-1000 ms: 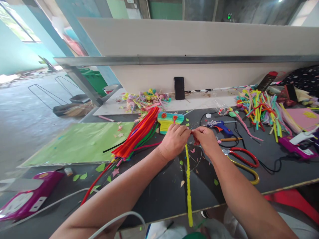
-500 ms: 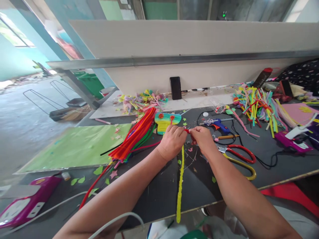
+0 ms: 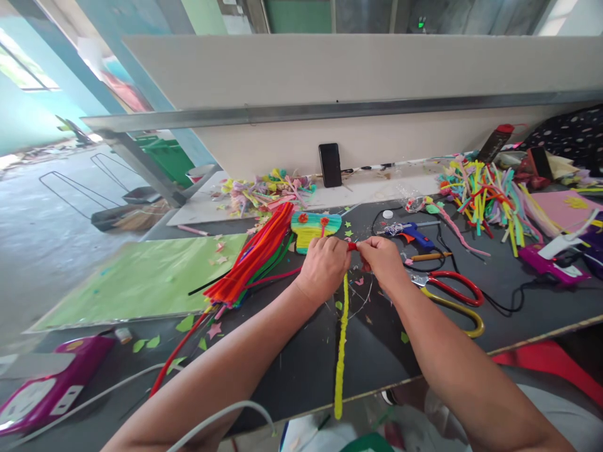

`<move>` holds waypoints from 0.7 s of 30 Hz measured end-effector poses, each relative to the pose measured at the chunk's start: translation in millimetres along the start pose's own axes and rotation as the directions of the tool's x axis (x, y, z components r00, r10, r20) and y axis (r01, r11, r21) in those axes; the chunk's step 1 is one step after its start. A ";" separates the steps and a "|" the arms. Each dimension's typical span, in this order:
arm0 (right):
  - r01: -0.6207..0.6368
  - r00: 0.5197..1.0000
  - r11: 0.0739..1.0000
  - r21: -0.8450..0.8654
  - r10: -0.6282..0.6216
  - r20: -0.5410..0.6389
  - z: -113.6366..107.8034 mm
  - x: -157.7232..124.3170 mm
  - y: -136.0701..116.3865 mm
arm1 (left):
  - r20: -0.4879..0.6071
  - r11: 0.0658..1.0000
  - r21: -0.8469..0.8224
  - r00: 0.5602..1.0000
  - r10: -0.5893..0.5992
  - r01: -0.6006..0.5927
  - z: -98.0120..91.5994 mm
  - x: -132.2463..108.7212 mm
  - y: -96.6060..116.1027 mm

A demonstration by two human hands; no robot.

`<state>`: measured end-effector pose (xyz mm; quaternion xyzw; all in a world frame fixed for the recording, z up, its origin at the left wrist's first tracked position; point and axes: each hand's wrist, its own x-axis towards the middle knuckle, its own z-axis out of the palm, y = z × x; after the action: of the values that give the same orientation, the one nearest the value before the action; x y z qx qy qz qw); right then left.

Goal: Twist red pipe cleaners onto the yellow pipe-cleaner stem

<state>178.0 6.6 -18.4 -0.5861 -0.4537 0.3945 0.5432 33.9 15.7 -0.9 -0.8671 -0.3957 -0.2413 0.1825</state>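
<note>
Between the fingertips of both my hands is a small piece of red pipe cleaner; its full shape is hidden. My left hand pinches it from the left, and my right hand pinches it from the right. Below them a yellow pipe cleaner runs down past the table's front edge, its upper end hidden by my left hand. Just behind my left hand lies a yellow and turquoise pipe-cleaner piece with red flowers. A bundle of red, orange and green pipe cleaners rests to the left.
On the right lie a blue glue gun, red-and-yellow-handled scissors and a heap of pipe cleaners. A green sheet covers the left side. A phone leans on the back board. Purple power strips sit at the sides.
The view has shifted slightly. Both hands stay together at nearly the same spot, with a little more of the red piece showing between them.
</note>
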 end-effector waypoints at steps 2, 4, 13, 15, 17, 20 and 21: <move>0.005 1.000 1.000 0.005 -0.005 -0.005 0.0 0.1 0.4 | -0.009 1.000 0.001 1.000 -0.021 0.021 0.2 -0.3 0.8; 0.003 1.000 1.000 0.006 -0.003 -0.001 0.0 0.6 1.2 | -0.005 1.000 0.001 1.000 -0.016 0.016 0.3 -0.6 1.1; 0.049 0.999 0.995 -0.089 -0.050 -0.009 -2.3 1.5 2.3 | -0.035 0.989 -0.118 0.996 0.088 -0.091 0.9 0.4 -5.4; 0.053 0.999 0.993 -0.105 -0.054 -0.009 -2.5 1.5 2.3 | -0.035 0.987 -0.133 0.995 0.091 -0.095 0.8 0.4 -6.0; 0.040 0.999 0.995 -0.092 -0.041 -0.010 -2.2 1.9 2.8 | -0.030 0.987 -0.127 0.995 0.098 -0.101 0.8 0.0 -5.5; 0.005 1.000 0.999 -0.047 -0.006 -0.004 -0.9 2.5 3.8 | -0.024 0.986 -0.100 0.991 0.130 -0.132 1.2 -1.1 -4.2; -0.001 1.000 0.999 -0.033 0.001 0.000 -0.5 2.6 3.9 | -0.026 0.986 -0.093 0.990 0.138 -0.140 1.5 -1.4 -4.0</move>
<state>179.6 9.0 -22.2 -0.5952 -0.4599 0.3874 0.5331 30.4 18.1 -2.4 -0.8978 -0.3207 -0.2552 0.1614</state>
